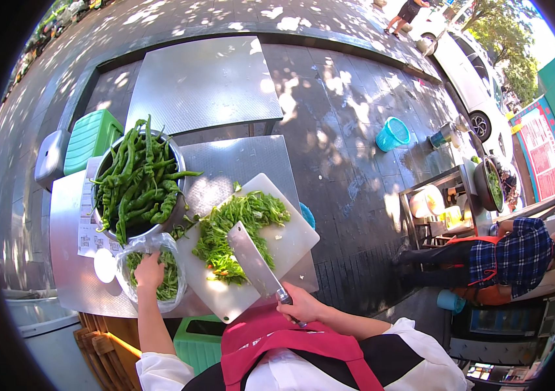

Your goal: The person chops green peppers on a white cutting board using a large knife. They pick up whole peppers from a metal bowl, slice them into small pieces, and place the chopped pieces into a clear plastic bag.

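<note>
My right hand is closed round the handle of a cleaver. Its broad blade slants up and left over a loose heap of chopped green peppers. The heap lies on a white cutting board, set at an angle on a metal table. My left hand reaches down into a clear plastic bag of cut green pieces; its fingertips are hidden among them. Behind the bag, a steel bowl is heaped with long whole green peppers.
The metal table also bears a white round lid-like piece and printed paper. Beyond stand another metal table and a green stool. A turquoise bin stands on the paving. At right a person in a plaid shirt works beside a wok.
</note>
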Tool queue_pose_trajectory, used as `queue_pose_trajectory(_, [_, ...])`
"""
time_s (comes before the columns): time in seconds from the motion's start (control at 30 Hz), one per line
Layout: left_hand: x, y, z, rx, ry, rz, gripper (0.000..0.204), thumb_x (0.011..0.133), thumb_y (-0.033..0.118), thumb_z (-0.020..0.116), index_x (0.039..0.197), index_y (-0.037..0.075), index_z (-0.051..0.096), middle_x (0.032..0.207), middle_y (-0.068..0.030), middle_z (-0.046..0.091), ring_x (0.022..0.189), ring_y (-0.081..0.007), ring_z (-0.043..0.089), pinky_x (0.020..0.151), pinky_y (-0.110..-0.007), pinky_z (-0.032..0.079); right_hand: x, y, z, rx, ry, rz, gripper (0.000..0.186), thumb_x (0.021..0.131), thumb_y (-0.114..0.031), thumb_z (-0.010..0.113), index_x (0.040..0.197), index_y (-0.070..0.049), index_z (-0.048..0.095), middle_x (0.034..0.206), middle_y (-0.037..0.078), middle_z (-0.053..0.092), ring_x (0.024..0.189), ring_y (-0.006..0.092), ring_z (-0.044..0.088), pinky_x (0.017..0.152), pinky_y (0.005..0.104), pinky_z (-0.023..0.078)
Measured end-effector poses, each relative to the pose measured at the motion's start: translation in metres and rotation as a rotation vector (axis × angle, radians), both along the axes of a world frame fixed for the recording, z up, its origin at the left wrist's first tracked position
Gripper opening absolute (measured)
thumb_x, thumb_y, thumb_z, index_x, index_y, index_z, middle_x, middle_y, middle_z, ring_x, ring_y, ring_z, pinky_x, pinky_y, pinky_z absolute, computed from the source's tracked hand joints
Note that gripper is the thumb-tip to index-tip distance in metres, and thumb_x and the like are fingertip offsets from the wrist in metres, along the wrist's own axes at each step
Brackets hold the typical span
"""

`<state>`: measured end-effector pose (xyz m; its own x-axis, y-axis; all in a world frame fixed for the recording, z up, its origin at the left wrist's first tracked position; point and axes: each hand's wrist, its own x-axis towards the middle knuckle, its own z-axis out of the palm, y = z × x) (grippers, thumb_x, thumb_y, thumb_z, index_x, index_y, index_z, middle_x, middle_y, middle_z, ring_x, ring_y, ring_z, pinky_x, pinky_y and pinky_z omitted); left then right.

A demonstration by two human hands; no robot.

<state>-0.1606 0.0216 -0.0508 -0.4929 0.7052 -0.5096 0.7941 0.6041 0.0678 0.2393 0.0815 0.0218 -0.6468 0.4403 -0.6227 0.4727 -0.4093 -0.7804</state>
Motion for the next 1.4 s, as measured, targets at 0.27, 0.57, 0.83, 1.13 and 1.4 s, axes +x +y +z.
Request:
queue_pose_trajectory(0.27, [-0.030,-0.005,-0.004,0.098,0.094,-0.006,0.038,0.081,0.028,0.063,0.116,0.013,0.059,0.115,-0.0176,0.057,0.112,-0.0360,0.051,0.092,-0.046,0.044,0.000,0.006,-0.005,-0.022,0.057,-0.035,0.020,0.084,-0.004,0.057,0.096,-0.004,0.041,0.062,0.005,0.051,0.049,0.0119,0.052,0.043,0.0278,0.043])
queue_pose_trajectory(0.57, [0.103,0.038,0.017,0.926,-0.318,0.101,0.008,0.082,0.011,0.065,0.087,0.006,0.065,0.078,-0.0078,0.058,0.064,-0.0221,0.059,0.060,-0.033,0.046,0.055,0.035,-0.052,0.249,-0.164,-0.399,0.013,0.083,-0.005,0.061,0.093,-0.004,0.054,0.068,0.000,0.055,0.053,0.0063,0.049,0.048,0.0234,0.041])
queue_pose_trajectory(0.83, [0.149,0.151,-0.043,0.702,-0.185,-0.114,0.074,0.075,0.042,0.071,0.137,0.016,0.041,0.134,-0.0172,0.041,0.122,-0.0340,0.041,0.100,-0.050,0.035,0.077,0.112,-0.120,0.301,-0.330,-0.523,0.014,0.086,-0.010,0.062,0.090,-0.003,0.050,0.057,-0.001,0.046,0.041,0.0078,0.045,0.035,0.0250,0.037])
queue_pose_trajectory(1.13, [0.178,0.232,-0.071,0.293,-0.137,-0.227,0.078,0.079,0.064,0.056,0.144,0.031,0.029,0.151,-0.0128,0.020,0.137,-0.0340,0.024,0.103,-0.063,0.025,0.073,0.126,-0.149,0.126,-0.272,-0.537,0.014,0.086,-0.008,0.060,0.087,-0.005,0.046,0.059,0.000,0.047,0.043,0.0087,0.045,0.036,0.0259,0.037])
queue_pose_trajectory(1.4, [0.193,0.219,-0.085,0.413,-0.107,-0.351,0.078,0.077,0.058,0.063,0.138,0.015,0.040,0.131,-0.0132,0.042,0.124,-0.0323,0.036,0.104,-0.048,0.029,0.072,0.137,-0.163,0.035,-0.173,-0.388,0.013,0.087,-0.008,0.060,0.090,-0.005,0.048,0.057,0.000,0.047,0.044,0.0085,0.045,0.039,0.0260,0.038])
